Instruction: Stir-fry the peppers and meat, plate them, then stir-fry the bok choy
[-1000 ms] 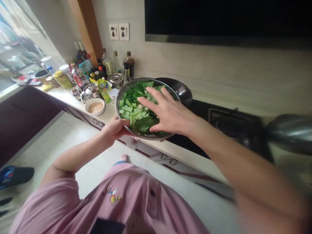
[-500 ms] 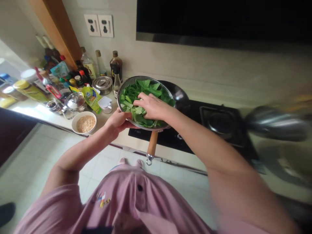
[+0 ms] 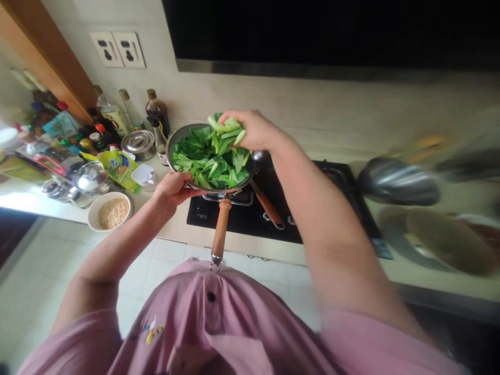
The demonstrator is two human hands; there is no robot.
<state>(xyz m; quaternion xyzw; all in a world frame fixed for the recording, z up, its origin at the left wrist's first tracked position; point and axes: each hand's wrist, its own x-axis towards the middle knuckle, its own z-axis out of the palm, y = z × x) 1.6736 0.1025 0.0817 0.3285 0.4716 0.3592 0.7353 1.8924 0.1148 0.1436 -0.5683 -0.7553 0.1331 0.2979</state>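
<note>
Fingers of the right hand [image 3: 253, 130] curl around a bunch of cut greens [image 3: 226, 134], above the far right side of the bowl [image 3: 183, 132]. More greens [image 3: 195, 159] fill it, over the stove [image 3: 240, 220]. The left hand [image 3: 174, 190] pinches its near left rim, thumb on top. 1 wooden handle [image 3: 221, 224] pokes out beneath.

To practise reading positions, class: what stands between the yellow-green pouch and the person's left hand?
In the head view, a small white container stands between the yellow-green pouch and the left hand.
</note>
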